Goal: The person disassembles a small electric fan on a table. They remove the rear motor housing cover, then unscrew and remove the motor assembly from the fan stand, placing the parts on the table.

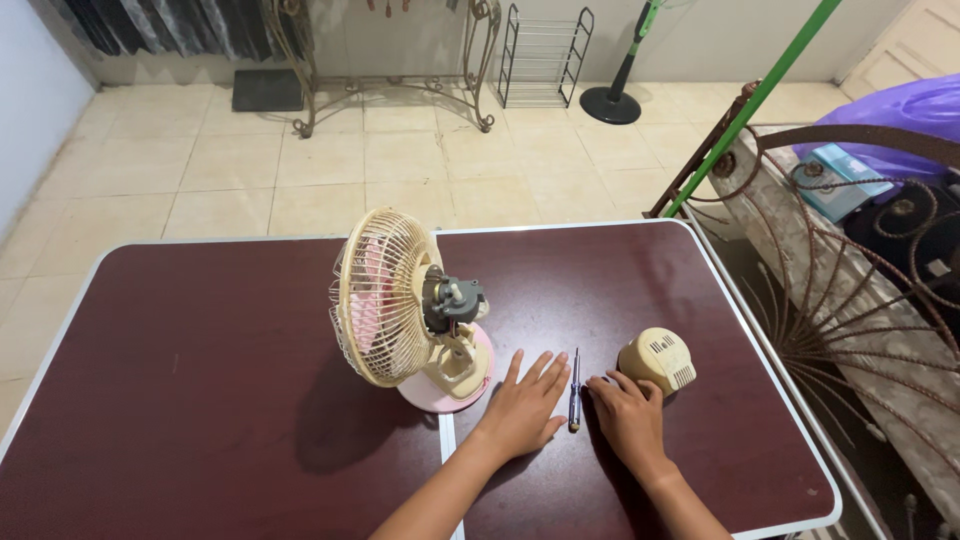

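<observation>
A small cream and pink desk fan (395,300) stands on the dark red table (200,400), its motor bare at the back. My left hand (525,405) lies flat and open on the table just right of the fan's pink base. A thin screwdriver (574,390) lies between my two hands, touching neither clearly. My right hand (628,415) rests on the table with loosely curled fingers, its fingertips next to the cream motor cover (657,360), which lies detached to the right.
The table has a white rim (760,350) and a seam down its middle. A rusty metal frame (850,250) and green pole (745,110) stand close at the right. Beyond lie tiled floor, a wire rack (540,55) and a standing fan's base (610,103).
</observation>
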